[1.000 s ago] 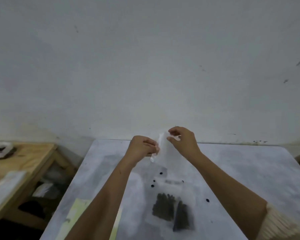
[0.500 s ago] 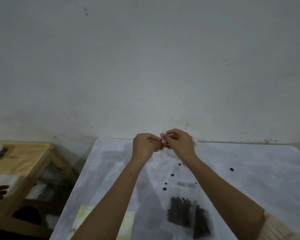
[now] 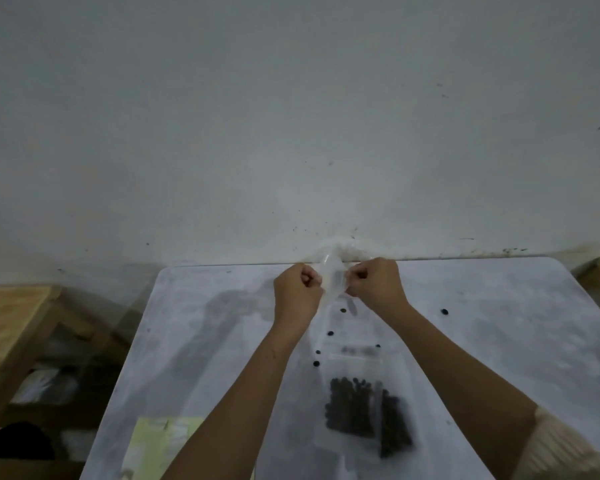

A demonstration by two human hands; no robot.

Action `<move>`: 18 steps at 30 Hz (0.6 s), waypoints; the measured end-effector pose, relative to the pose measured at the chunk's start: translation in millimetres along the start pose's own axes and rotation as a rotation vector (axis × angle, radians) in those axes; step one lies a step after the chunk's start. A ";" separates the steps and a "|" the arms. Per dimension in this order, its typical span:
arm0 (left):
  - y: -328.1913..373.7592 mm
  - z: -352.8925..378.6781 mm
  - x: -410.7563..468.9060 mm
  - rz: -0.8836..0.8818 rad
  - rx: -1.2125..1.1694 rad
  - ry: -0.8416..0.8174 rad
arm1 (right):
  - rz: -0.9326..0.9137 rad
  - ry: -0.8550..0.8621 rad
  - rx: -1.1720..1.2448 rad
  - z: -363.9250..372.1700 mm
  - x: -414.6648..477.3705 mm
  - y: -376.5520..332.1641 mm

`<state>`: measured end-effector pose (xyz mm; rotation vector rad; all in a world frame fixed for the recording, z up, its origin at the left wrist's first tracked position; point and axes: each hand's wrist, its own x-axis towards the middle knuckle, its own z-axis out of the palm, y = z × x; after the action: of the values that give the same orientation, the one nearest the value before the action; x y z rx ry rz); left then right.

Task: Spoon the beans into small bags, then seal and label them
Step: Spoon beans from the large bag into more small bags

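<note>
Beans (image 3: 352,407) sit dark and heaped inside the filled bags (image 3: 368,410) lying flat on the table (image 3: 499,341), near our edge of it, between our two forearms. We count two of those packed bags, we think, one overlapping the other, though the blur makes the second hard to separate. A smudged dark strip on the upper part of the nearer one may be a label; we cannot read it.

Up at the far side of the table, we have an empty clear bag (image 3: 333,275) raised between both fists. Our left hand (image 3: 297,289) is curled tight, pinching one side of the bag's mouth; our right hand (image 3: 374,285) is curled the same way, pinching the other side. We judge we are pulling the opening apart, ready for a fill.

So the tally of progress: two bags look filled, this third one has nothing in it yet, and it awaits spooning, sealing and labelling. No spoon shows anywhere in view.

Loose beans (image 3: 329,333) are scattered on the tabletop: we count about six strays, five close under our hands and one (image 3: 444,311) off to the right, well apart. A pale yellow sheet (image 3: 160,445) lies at the table's near left corner, possibly label stock.
</note>
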<state>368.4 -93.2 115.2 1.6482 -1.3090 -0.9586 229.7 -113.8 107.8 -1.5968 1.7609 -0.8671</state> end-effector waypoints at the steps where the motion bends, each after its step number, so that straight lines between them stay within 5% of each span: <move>1: -0.3 4.1 -1.0 -0.021 -0.008 0.028 | 0.021 0.003 -0.028 -2.2 -1.1 4.4; 9: -6.7 16.3 -5.2 -0.069 -0.187 0.123 | -0.081 0.137 0.023 1.4 -14.4 11.3; 15: -17.0 16.0 -6.2 0.056 -0.246 -0.151 | 0.016 -0.133 0.005 -1.3 -12.0 -2.8; 18: -25.5 5.2 -2.2 0.157 -0.090 -0.208 | 0.028 -0.226 0.086 -12.8 -11.9 -8.0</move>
<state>372.8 -88.2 89.9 1.3844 -1.4872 -1.0981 225.5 -101.6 122.0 -1.5457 1.5636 -0.7097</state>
